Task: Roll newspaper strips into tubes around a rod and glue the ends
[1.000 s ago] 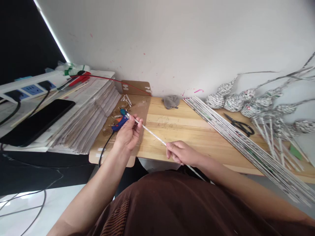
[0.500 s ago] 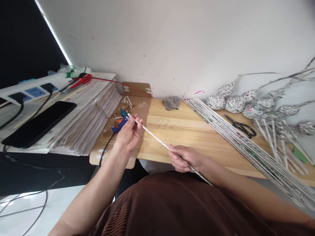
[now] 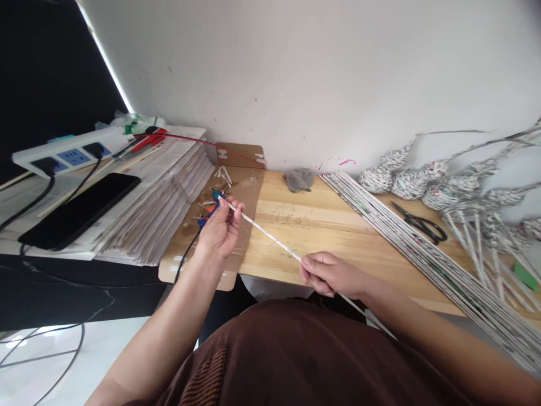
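Note:
A thin white rolled-paper stick (image 3: 270, 237) slants across the middle of the view between my two hands. My left hand (image 3: 222, 228) pinches its upper end between thumb and fingers. Farther down the stick, my right hand (image 3: 327, 273) is closed round it, and the lower part runs on beneath my right forearm. Just behind my left hand lies a blue glue gun (image 3: 203, 221), partly hidden by the fingers, on a brown cardboard sheet (image 3: 249, 194).
Stacked papers (image 3: 186, 186) at left carry a black phone (image 3: 80, 210) and a power strip (image 3: 71, 151). A grey cloth (image 3: 298, 179) lies near the wall. To the right are long paper sticks (image 3: 406, 248), black scissors (image 3: 422, 224) and several woven paper shapes (image 3: 409, 184).
My right hand has slid down and to the right, farther from my left hand, along the stick. The view has shifted slightly. My left hand still pinches the upper end.

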